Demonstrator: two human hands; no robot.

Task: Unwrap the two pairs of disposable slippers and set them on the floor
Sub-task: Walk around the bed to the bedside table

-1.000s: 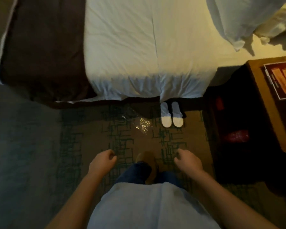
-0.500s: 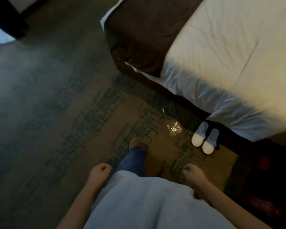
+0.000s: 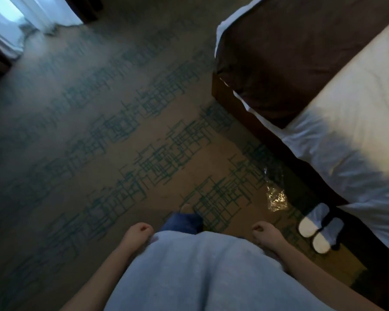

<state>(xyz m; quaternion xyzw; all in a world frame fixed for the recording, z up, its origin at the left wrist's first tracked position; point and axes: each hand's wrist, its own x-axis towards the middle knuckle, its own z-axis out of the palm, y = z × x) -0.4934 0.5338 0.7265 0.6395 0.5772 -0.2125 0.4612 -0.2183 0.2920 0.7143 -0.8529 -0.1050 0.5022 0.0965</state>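
One pair of white disposable slippers [image 3: 317, 228] lies side by side on the carpet at the foot of the bed's side, at the right of the view. A crumpled clear plastic wrapper [image 3: 275, 197] lies on the carpet just left of them. My left hand [image 3: 138, 232] hangs by my hip with its fingers curled and nothing in it. My right hand [image 3: 264, 232] hangs at my other side, fingers curled too, holding nothing, a short way left of the slippers. No second pair is in view.
A bed [image 3: 337, 122] with white sheets and a dark brown runner [image 3: 285, 48] fills the upper right. Patterned carpet [image 3: 121, 135] spreads across the left and middle. A bright curtained window [image 3: 14, 21] is at the far upper left. My foot [image 3: 186, 208] steps forward.
My view has swung left, away from the bed and nightstand; the slippers and wrapper slid to the right edge. Both hands drew in to my sides with fingers curled tighter.
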